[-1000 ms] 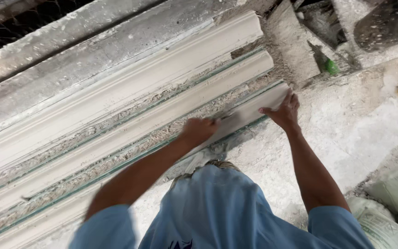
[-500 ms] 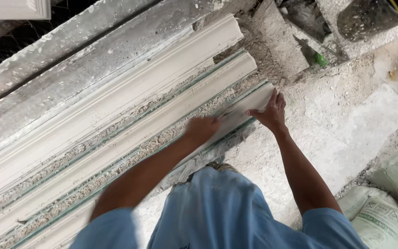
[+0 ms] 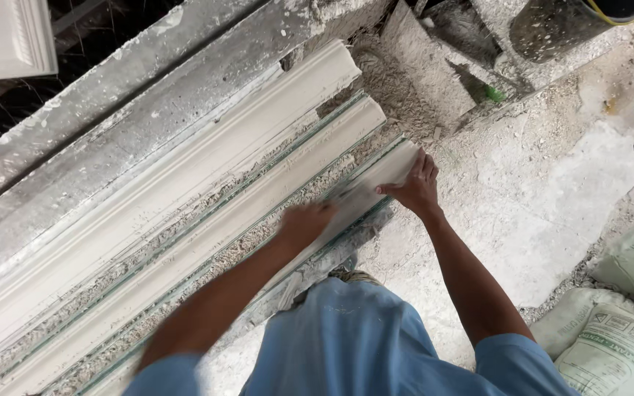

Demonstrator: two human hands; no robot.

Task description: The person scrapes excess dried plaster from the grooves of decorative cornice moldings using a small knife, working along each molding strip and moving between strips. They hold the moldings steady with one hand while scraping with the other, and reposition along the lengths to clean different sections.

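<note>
While both hands press flat on the nearest long white plaster moulding strip (image 3: pixel 376 180), the left hand (image 3: pixel 306 222) blurs and the right hand (image 3: pixel 416 189) spreads open. Sacks (image 3: pixel 614 345) lie at four o'clock.

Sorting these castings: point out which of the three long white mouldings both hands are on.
The nearest moulding, lowest of the three: right hand rests near its end, left hand further along. The other two lie untouched.

A person in a blue shirt leans over long white plaster mouldings (image 3: pixel 185 183), left hand (image 3: pixel 304 222) blurred on the nearest one (image 3: pixel 376 180), right hand (image 3: pixel 414 187) pressed flat at its end; grey sacks (image 3: pixel 618 323) lie nearby.
</note>
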